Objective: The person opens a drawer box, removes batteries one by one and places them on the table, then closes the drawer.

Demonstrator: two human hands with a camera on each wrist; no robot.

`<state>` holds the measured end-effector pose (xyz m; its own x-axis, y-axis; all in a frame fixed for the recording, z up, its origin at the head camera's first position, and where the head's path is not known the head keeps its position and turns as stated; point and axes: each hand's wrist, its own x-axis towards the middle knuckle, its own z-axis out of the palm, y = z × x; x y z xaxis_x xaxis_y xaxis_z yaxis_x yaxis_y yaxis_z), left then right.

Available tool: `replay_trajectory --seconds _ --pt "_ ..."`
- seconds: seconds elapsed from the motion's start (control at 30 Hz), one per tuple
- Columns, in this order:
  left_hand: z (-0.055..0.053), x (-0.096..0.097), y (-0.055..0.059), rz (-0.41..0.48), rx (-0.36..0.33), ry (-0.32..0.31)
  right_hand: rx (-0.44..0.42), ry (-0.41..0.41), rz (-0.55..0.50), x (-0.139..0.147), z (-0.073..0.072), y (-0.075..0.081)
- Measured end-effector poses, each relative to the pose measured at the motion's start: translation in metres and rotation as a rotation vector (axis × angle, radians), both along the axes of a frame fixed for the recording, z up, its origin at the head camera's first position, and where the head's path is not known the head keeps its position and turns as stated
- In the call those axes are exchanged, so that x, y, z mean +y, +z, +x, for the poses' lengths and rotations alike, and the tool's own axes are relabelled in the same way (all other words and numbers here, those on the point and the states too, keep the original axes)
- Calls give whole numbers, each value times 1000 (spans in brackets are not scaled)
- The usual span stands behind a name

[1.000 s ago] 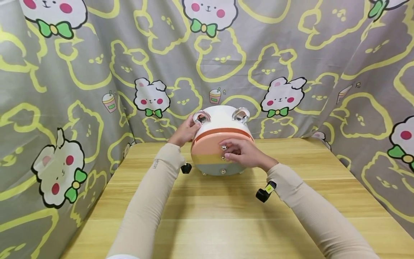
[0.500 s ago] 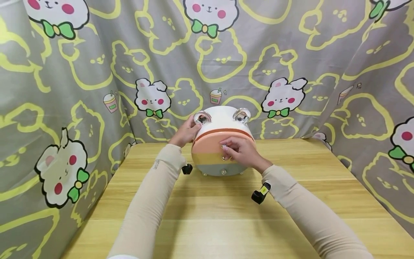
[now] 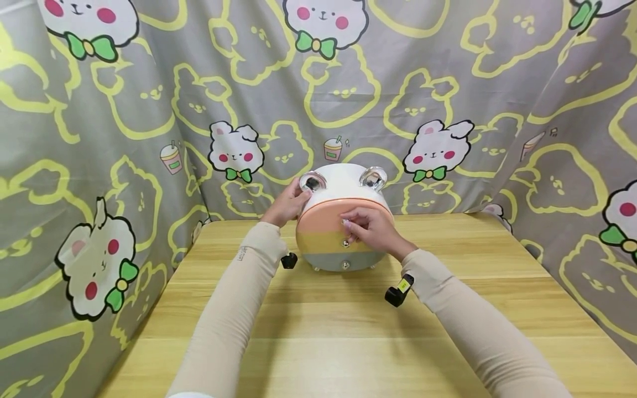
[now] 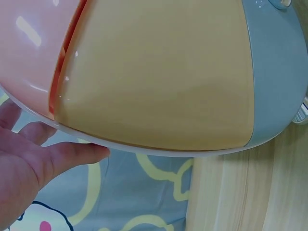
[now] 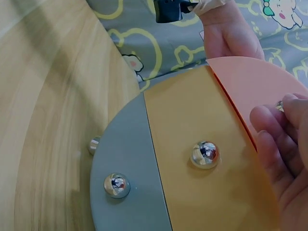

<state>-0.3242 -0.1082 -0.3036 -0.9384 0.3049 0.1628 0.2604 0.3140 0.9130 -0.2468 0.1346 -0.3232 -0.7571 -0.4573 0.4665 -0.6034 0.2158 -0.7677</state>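
Drawer box (image 3: pixel 339 179): upright on the wooden table (image 3: pixel 323 342) at the centre of the head view, white on top with two silver ear-like rings (image 3: pixel 374 178), its rounded front towards the person.
Top drawer (image 3: pixel 323 215): peach, across the upper part of that front; at the upper right of the right wrist view its face stands slightly proud of the yellow middle drawer (image 5: pixel 187 110), a thin orange-red strip showing at the join.
Right hand (image 3: pixel 373 228): just right of the head view's centre, thumb and fingertips pinching the top knob (image 5: pixel 279 105) and covering most of it.
Left hand (image 3: pixel 286 205): against the box's left side, near the left ring; at the lower left of the left wrist view the thumb lies fairly straight by the white rim, the other fingertips partly hidden.
Lower knobs (image 5: pixel 205 154): untouched; the grey-blue bottom drawer (image 5: pixel 132 139) looks flush with the middle one.
Work at the knob: seemingly sliding the top drawer while the left hand steadies the box; inward or outward cannot be told.
Next move: probably calls for a level, straight slide, pinch kept firm and box braced against skidding.
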Motion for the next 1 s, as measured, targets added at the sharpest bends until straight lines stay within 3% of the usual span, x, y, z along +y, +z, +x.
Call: replay_trajectory --seconds 0.2,0.53,1.0 --pt "0 1 0 4 -2 0 -32 -7 -53 -1 -2 -1" --pt "1 1 0 -1 -11 14 -76 -42 -55 -2 -4 -1" --pt "-1 1 -1 -19 9 18 -15 -53 -71 1 5 -1"
